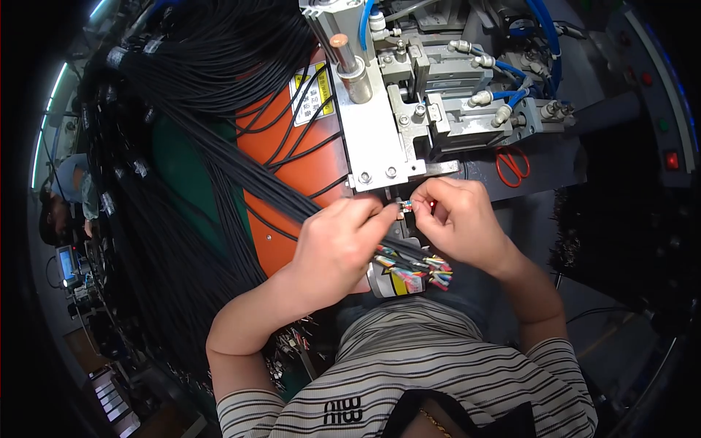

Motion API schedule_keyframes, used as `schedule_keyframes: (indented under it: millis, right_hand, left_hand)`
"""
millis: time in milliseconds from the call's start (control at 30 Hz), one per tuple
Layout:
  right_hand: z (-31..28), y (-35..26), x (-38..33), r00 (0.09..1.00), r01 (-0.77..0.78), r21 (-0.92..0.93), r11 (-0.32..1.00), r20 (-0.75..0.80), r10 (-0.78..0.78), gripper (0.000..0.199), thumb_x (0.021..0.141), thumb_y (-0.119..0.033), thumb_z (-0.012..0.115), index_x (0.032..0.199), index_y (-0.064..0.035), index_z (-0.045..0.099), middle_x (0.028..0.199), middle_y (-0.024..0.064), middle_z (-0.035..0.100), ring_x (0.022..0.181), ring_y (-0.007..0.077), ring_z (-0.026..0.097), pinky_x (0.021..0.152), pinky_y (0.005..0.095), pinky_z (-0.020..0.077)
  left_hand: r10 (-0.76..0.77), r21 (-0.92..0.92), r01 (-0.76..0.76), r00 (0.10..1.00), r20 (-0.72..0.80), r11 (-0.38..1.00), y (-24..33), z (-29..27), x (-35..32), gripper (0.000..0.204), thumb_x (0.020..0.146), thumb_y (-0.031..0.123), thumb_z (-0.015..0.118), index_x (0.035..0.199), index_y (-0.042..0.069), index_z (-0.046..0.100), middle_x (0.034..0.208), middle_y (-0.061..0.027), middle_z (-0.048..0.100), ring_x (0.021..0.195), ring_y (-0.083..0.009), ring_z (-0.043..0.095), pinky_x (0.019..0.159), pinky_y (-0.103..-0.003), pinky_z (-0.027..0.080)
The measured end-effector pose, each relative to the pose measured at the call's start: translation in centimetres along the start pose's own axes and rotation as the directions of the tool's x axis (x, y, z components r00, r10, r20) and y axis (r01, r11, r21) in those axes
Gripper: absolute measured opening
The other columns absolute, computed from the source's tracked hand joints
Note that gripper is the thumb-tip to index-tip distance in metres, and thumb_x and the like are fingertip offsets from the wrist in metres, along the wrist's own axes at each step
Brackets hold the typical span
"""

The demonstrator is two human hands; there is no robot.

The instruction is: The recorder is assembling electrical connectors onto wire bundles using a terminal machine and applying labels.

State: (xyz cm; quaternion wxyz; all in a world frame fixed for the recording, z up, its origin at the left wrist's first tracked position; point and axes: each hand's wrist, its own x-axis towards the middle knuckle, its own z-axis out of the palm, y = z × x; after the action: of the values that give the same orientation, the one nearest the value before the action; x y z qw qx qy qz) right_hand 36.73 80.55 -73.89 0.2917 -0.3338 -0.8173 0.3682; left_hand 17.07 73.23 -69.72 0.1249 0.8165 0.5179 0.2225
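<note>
My left hand (339,237) is closed round a black cable close to its end, just in front of the machine's metal plate (380,157). From between the two hands a small end with coloured wires (406,206) shows. My right hand (461,219) pinches the tips of these wires between thumb and forefinger. Below the hands, a bunch of black cables ends in stripped, fanned-out coloured wires (437,272). Their black lengths (255,179) run up to the left, partly behind my left hand. The left fingertips are slightly blurred.
A pneumatic machine with metal cylinders (467,117) and blue hoses (548,29) stands ahead. Red-handled scissors (512,166) lie right of it. Thick black cable bundles (212,58) cover the orange surface (292,197) and hang at left. A person (69,190) is at far left.
</note>
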Motion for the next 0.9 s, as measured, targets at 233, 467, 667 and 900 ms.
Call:
schedule_keyframes:
  millis: [233,467,667,900]
  right_hand:
    - [-0.7,-0.7,-1.1,0.989,-0.145,0.18,0.973,0.037,0.14,0.014,0.083,0.001,0.067,0.097,0.0011,0.066,0.072,0.0021,0.063,0.051,0.0035,0.052,0.046,0.0206,0.037]
    - [-0.1,-2.8,-2.3,0.995,0.07,0.493,0.867,0.033,-0.099,0.02,0.085,0.008,0.065,0.104,0.0036,0.067,0.096,0.0096,0.066,0.065,0.0068,0.058,0.056,0.0185,0.045]
    - [0.7,-3.6,-2.4,0.964,-0.244,0.812,0.53,0.141,0.226,0.014,0.091,0.006,0.058,0.103,0.0061,0.065,0.1,0.0126,0.063,0.066,0.0086,0.06,0.057,0.0197,0.0479]
    - [1.3,-3.8,-2.3,0.987,-0.091,0.75,0.656,-0.019,0.158,0.015,0.093,0.006,0.055,0.104,0.0058,0.064,0.086,0.0075,0.064,0.058,0.0063,0.055,0.05,0.0182,0.041]
  left_hand:
    - [0.003,0.082,0.007,0.992,-0.127,0.997,-1.1,-0.8,-2.5,0.034,0.068,-0.001,0.067,0.102,-0.003,0.066,0.089,-0.0113,0.06,0.081,-0.0272,0.061,0.068,-0.037,0.05]
    - [0.035,0.079,-0.024,0.989,-0.141,0.997,-0.6,-0.9,-3.4,0.03,0.076,0.006,0.071,0.104,-0.002,0.066,0.081,-0.0087,0.062,0.069,-0.0233,0.061,0.06,-0.033,0.046]
    - [0.052,-0.095,-0.061,0.994,-0.101,0.994,0.8,-2.0,-2.6,0.025,0.081,0.009,0.073,0.105,0.002,0.067,0.077,-0.0095,0.065,0.061,-0.0229,0.061,0.053,-0.032,0.041]
    - [0.027,-0.219,-0.053,0.992,-0.119,0.974,0.3,-1.4,-1.6,0.027,0.077,0.008,0.072,0.102,0.001,0.066,0.083,-0.0086,0.068,0.065,-0.0226,0.064,0.056,-0.033,0.043]
